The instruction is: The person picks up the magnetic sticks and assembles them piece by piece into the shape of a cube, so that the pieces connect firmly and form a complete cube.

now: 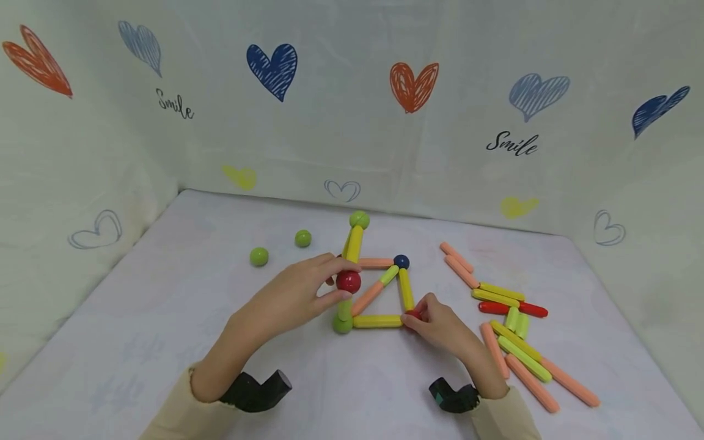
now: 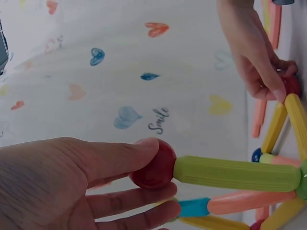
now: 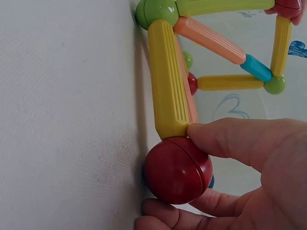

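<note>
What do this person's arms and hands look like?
The left hand and right hand wear no gloves. The sleeves are pale beige. Beside each sleeve's end is a stubby, bent black device; the right device shows a small teal patch, the left device none.

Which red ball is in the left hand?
The raised red ball, joined to the light green stick. The right hand grips a lower red ball; another red ball sits behind, unheld.

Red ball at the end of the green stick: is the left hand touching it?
Touching. The left wrist view shows the left hand with its thumb lying directly on the red ball, no gap between.
</note>
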Available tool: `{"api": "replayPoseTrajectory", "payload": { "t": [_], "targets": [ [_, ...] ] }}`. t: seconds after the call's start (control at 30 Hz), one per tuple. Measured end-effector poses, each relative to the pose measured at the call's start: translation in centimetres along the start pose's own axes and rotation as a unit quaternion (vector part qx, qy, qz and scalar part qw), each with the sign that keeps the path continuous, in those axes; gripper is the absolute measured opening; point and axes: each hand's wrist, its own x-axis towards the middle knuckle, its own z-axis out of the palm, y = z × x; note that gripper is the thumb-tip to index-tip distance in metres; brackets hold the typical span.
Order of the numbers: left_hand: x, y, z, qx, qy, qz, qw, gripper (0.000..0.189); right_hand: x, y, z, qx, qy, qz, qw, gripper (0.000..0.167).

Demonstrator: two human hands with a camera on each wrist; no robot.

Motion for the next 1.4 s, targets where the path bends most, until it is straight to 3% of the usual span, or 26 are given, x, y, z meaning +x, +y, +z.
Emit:
{"api": "replayPoseTrajectory", "payload": {
  "t": [0.3, 0.53, 0.8, 0.93, 1.17, 1.4],
  "targets": [
    [0.0, 0.6, 0.0, 0.015, 0.013, -0.008, 0.9998, 0.043, -0.2, -0.2, 0.0, -0.007, 0.004, -0.002, 1.0000, 0.034],
    [0.0, 1.1, 0.0, 0.032, 0.010, -0.035, 0.9988, 0.046, 0.0, -0.3, 0.2, -0.008, 0.004, 0.006, 0.9999, 0.033],
    [0.0, 0.6, 0.0, 0.004, 0.013, -0.019, 0.9997, 0.044, 0.1, 0.4, -0.6, -0.007, 0.002, -0.009, 0.9999, 0.037],
    [0.1, 0.4, -0.1, -0.012, 0.005, -0.023, 0.9996, 0.044, 0.2, 1.2, -1.9, -0.012, 0.030, -0.010, 0.9994, 0.037],
    [0.2, -0.2, -0.3, -0.031, -0.002, -0.004, 0.9995, 0.041, 1.0, 3.4, -4.5, 0.008, 0.111, -0.002, 0.9938, 0.042],
    [0.2, -0.2, -0.3, -0.042, -0.002, 0.000, 0.9991, 0.043, 2.1, 6.0, -5.3, 0.022, 0.124, 0.040, 0.9912, 0.061]
  ]
}}
